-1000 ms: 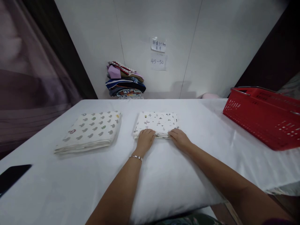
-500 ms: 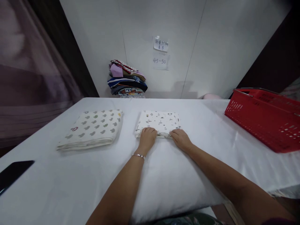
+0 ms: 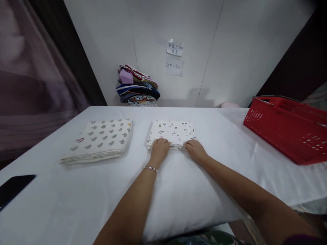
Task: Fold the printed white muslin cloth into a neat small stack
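Note:
A small white cloth (image 3: 173, 131) with a scattered grey print lies folded in layers on the white-covered table (image 3: 122, 197). My left hand (image 3: 160, 149) grips its near edge toward the left corner, fingers curled over the top. Near the right corner, my right hand (image 3: 196, 149) pinches the same edge, its fingers resting on the upper layer. The stacked folds show between both hands. To the left sits a larger folded cream cloth (image 3: 102, 137) with grey mushroom-like shapes, touched by neither hand.
A red plastic basket (image 3: 283, 127) with metal handles stands at the right. A dark flat device (image 3: 15, 187) lies at the left edge. Behind the table rises a pile of folded fabrics (image 3: 138, 85) against the wall, beside paper signs (image 3: 174, 66).
Almost nothing differs. Both hands keep the same place on the folded cloth's near edge, and the whole view has shifted very slightly.

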`<state>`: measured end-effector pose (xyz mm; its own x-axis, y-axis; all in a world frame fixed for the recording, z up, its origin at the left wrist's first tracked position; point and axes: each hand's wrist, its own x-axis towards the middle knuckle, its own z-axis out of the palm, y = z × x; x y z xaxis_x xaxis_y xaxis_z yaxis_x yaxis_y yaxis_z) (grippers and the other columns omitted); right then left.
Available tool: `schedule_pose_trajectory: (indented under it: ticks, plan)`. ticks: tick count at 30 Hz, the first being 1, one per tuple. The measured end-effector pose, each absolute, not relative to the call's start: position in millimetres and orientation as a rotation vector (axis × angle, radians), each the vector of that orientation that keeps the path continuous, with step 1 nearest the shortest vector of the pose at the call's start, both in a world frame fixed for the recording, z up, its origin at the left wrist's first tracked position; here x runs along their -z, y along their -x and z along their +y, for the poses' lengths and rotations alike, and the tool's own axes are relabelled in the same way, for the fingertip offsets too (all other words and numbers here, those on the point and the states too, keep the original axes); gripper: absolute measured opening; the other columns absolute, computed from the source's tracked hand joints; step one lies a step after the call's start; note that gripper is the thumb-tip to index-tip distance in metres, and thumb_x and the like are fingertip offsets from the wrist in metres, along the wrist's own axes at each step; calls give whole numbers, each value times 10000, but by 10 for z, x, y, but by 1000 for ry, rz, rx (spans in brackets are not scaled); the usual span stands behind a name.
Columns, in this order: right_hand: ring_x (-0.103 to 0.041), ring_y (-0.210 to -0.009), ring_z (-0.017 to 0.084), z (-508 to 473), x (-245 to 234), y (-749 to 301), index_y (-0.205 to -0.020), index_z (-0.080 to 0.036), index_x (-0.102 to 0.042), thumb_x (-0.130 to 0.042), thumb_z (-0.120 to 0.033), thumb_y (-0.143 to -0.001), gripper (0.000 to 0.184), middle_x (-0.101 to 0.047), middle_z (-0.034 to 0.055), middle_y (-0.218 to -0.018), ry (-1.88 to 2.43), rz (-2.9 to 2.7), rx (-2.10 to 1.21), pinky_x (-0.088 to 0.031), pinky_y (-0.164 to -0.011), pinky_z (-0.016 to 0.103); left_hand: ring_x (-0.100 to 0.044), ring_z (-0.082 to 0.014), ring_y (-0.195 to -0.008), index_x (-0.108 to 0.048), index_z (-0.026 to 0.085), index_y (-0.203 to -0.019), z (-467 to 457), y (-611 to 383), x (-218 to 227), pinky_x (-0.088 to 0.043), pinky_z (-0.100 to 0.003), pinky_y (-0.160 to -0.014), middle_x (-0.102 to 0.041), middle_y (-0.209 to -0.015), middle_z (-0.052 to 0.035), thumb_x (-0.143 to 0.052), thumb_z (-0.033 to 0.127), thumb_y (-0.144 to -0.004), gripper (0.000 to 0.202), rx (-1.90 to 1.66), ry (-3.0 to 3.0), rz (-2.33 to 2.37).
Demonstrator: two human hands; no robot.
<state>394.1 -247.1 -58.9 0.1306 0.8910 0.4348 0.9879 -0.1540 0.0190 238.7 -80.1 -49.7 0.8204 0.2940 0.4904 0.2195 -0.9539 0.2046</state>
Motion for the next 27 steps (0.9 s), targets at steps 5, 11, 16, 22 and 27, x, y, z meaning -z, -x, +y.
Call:
schedule_pose_trajectory:
  ticks: [5,11,16,22,27]
  plan:
    - [-499,-911,210,-2534,571,-3972,-1098,-174,-606,-412,-178,-903,275,-608,100,-1047,2062,-1888,482,-405,-770,336,-524,-190,-959,-628,252,-937,-812,-2334,499,-363,-373,-865,-638,-970,-27,-456,190,-864,197,-793,-2870,384]
    - [-508,-925,220,-2585,620,-3991,-1128,-174,-603,-406,-163,-896,304,-605,122,-1066,2007,-1896,478,-421,-787,357,-519,-192,-1029,-580,256,-1062,-820,-2243,476,-328,-393,-942,-635,-1041,-36,-407,122,-853,302,-779,-2864,482]
    - [-513,-924,219,-2571,656,-4003,-1118,-191,-619,-402,-170,-895,312,-608,107,-1055,1998,-1856,464,-427,-782,352,-525,-205,-1020,-586,248,-1012,-706,-2125,460,-302,-421,-972,-649,-1022,-31,-447,108,-815,278,-829,-2803,640]
    - [-520,-907,211,-2554,645,-4006,-1087,-179,-641,-402,-180,-902,302,-615,103,-1024,1998,-1813,438,-433,-773,338,-510,-214,-1074,-607,266,-973,-581,-2018,464,-267,-446,-998,-658,-1040,-8,-475,118,-801,262,-882,-2745,750]
    - [-525,-908,209,-2550,637,-4015,-1101,-200,-637,-399,-176,-900,312,-611,96,-1034,1994,-1815,412,-441,-772,348,-499,-218,-1095,-644,279,-961,-549,-1983,490,-305,-440,-963,-656,-1081,9,-450,83,-793,323,-886,-2728,796]
